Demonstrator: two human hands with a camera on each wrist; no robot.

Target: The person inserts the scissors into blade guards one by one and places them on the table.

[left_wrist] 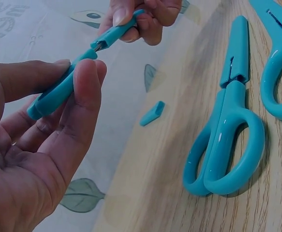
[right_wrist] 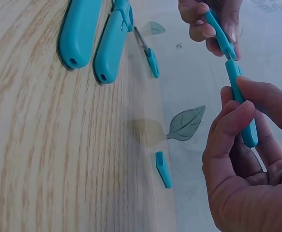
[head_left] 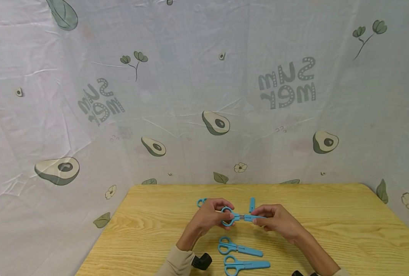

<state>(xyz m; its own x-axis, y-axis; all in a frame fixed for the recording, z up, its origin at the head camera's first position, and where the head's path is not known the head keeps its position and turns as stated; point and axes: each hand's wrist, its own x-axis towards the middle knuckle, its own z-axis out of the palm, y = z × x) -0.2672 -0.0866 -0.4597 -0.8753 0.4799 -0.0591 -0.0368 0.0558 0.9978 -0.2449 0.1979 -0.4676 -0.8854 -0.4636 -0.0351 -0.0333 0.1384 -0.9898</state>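
Above the wooden table, my left hand holds a pair of light blue scissors by the finger loops, thumb on top. Pinched between the thumb and fingers of my right hand is a matching blade cover. The cover sits over most of the blades; a short strip of bare metal shows between it and the handles. Nearer the front edge lie two more pairs of covered blue scissors, one behind the other. In the left wrist view the scissors point toward the right hand.
A loose blue cover lies farther back on the table. Another pair of scissors, its blades bare, lies behind my left hand. A printed cloth hangs behind the table and at its sides.
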